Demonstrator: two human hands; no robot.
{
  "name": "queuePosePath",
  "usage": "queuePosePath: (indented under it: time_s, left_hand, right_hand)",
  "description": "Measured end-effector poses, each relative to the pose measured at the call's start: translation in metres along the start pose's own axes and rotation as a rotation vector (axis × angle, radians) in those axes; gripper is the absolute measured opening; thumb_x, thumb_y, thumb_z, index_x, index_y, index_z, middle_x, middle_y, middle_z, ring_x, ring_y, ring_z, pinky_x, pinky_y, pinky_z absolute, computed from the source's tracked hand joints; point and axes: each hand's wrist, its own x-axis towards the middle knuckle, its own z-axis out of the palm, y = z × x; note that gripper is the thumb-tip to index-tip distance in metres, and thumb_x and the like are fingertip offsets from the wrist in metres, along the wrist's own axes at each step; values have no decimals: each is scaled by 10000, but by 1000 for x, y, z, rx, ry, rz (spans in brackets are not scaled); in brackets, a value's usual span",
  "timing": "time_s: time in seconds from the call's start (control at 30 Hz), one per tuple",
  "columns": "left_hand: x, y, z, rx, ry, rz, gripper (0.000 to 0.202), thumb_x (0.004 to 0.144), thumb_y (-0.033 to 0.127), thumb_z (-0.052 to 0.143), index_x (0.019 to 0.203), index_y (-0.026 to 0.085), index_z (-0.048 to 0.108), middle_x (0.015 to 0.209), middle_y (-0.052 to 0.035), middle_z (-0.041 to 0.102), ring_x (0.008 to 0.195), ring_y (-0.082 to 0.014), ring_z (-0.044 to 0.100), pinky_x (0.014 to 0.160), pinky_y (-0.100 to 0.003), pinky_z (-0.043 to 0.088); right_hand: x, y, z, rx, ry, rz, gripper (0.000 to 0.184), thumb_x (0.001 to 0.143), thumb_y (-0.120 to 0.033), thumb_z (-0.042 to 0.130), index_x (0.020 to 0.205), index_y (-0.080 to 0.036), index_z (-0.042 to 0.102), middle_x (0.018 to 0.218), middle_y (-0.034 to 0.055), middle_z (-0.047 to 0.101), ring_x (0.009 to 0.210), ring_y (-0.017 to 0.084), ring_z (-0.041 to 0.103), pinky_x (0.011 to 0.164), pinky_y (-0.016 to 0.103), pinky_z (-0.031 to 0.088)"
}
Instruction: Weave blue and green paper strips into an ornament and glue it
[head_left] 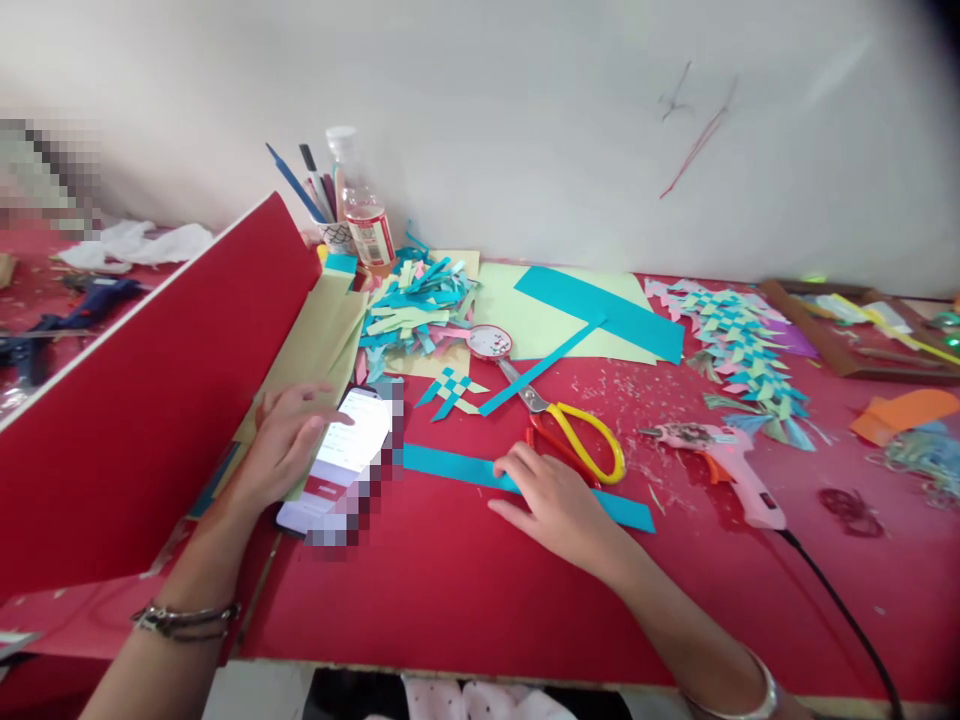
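My left hand [289, 440] lies on a lit phone [341, 460] at the left of the red table [465, 590], fingers spread over its screen. My right hand [551, 500] rests flat on a long blue paper strip [450, 468], fingers stretched out and pressing it down. Yellow-handled scissors [577, 430] lie just beyond that hand. A small woven piece of blue and pale green strips [450, 390] sits behind the strip.
A big red sheet [142, 400] tilts up at the left over pale green paper. A pink glue gun [724, 460] with its black cord lies right. Loose strips [416, 305], green and blue sheets [592, 310], a woven mat [739, 345], a bottle [364, 215] and pens stand behind.
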Motion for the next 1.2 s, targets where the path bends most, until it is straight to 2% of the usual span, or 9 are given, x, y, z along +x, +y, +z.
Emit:
queuePosePath:
  time_s: [0.07,0.23,0.4,0.53,0.6,0.8,0.97,1.07,1.2]
  left_hand:
    - [0,-2,3,19,-20,-35,430,861,353,237,913,234,646,1122,-42,483,1003,-218,408,892,-402,288]
    - [0,-9,10,99,-26,-91,423,864,360,226,1069,241,576,1141,-46,472,1023,-209,399,907,-392,292]
    - [1,-6,5,79,-7,-61,429,859,350,233,1116,198,541,1128,-64,473,1005,-206,411,895,-376,297]
    - [0,-1,0,33,2,29,445,861,333,206,927,222,632,1110,-52,478,1006,-210,410,891,-380,277]
    - [0,-2,2,33,-25,17,447,861,340,215,860,225,648,1111,-44,481,1011,-211,402,893,-379,276]
    - [1,-10,10,133,-53,-107,408,861,350,237,1125,239,528,1163,-50,454,994,-201,407,904,-387,275]
    - [1,-5,3,5,45,-39,471,872,347,174,988,219,613,1145,-49,443,1000,-202,403,917,-386,265]
    - [1,-3,2,-7,14,-20,490,869,355,182,853,238,657,1133,-24,460,987,-204,407,911,-388,272]
    - [1,-8,9,113,-20,-124,410,858,360,239,1044,255,590,1166,-37,454,985,-218,410,888,-403,296]
  right_hand:
    - [2,2,6,-14,42,1,179,851,-275,399,923,-176,529,863,58,582,744,176,564,622,290,438]
    - [1,6,10,26,136,-53,273,866,-172,350,1096,-180,498,947,69,629,828,171,571,743,331,419]
    - [0,13,3,129,118,-99,151,824,-161,452,785,-195,594,759,13,632,729,138,547,727,290,398]
    - [0,16,0,139,114,-61,148,814,-137,448,764,-185,578,747,17,615,719,143,529,677,275,390]
    - [1,16,0,143,107,-69,144,814,-134,447,766,-184,573,746,14,610,718,142,525,683,276,384]
    - [1,17,1,148,101,-69,141,821,-137,445,782,-183,573,758,13,607,732,139,522,696,273,373]
    - [1,19,4,154,97,-78,130,818,-148,461,776,-184,579,750,11,605,724,132,519,690,267,368]
    - [1,19,4,155,97,-81,131,820,-156,464,772,-184,584,745,14,606,716,132,518,688,267,366]
    - [2,19,3,157,89,-83,134,822,-158,462,779,-183,586,748,17,606,719,134,519,685,267,363]
